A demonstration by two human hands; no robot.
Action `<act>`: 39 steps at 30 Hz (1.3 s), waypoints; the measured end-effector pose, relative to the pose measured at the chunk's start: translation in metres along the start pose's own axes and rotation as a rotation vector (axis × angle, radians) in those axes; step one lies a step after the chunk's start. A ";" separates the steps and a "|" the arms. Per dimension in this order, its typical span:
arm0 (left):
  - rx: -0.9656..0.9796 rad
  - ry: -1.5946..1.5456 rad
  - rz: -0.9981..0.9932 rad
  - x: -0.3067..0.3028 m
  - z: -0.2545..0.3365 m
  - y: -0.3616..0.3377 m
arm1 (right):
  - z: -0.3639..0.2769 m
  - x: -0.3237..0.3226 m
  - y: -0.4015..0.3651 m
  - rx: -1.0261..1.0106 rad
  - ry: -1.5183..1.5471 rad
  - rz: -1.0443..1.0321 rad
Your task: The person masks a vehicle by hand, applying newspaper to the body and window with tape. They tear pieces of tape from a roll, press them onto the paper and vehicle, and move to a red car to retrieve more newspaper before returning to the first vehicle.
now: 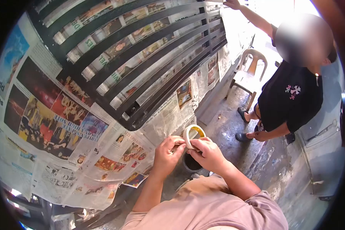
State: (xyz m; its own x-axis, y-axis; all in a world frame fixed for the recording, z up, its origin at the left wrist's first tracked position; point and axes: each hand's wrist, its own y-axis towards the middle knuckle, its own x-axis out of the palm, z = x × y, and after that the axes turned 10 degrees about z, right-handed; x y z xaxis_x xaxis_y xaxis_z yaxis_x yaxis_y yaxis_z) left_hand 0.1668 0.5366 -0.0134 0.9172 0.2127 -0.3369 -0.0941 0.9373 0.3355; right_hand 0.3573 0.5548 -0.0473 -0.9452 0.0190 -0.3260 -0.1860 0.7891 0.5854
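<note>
I have both hands up in front of me on the roll of tape (187, 134). My right hand (208, 153) is curled around its lower rim, with the thumb pressed on the outer face. My left hand (166, 154) is closed to a pinch, fingertips against the near edge of the roll. I cannot tell whether it has a loose end yet. I judge the step to be finding and lifting the tape's end. Next calls for a firm hold with the right while the left peels a strip free without tearing it. A dark pot (191, 163) sits just below my hands, taped newspaper (103, 153) and black bars (142, 50) lie to their left, and a co-worker (291, 99) stands well off to the right
</note>
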 end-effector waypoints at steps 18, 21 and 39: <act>0.060 0.013 -0.011 0.006 -0.008 -0.005 | -0.004 0.002 -0.006 -0.041 -0.099 0.071; 0.104 0.060 -0.025 0.006 -0.013 -0.004 | -0.002 0.003 -0.006 -0.044 -0.128 0.063; 0.160 0.057 0.133 0.028 0.013 -0.001 | 0.011 -0.017 0.010 -0.120 -0.137 0.005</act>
State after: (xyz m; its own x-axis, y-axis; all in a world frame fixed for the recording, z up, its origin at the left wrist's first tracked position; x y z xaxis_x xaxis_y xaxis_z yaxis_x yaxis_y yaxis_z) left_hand 0.1976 0.5378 -0.0122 0.8771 0.3510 -0.3279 -0.1460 0.8452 0.5142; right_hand 0.3749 0.5686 -0.0442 -0.9023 0.1125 -0.4163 -0.2199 0.7104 0.6686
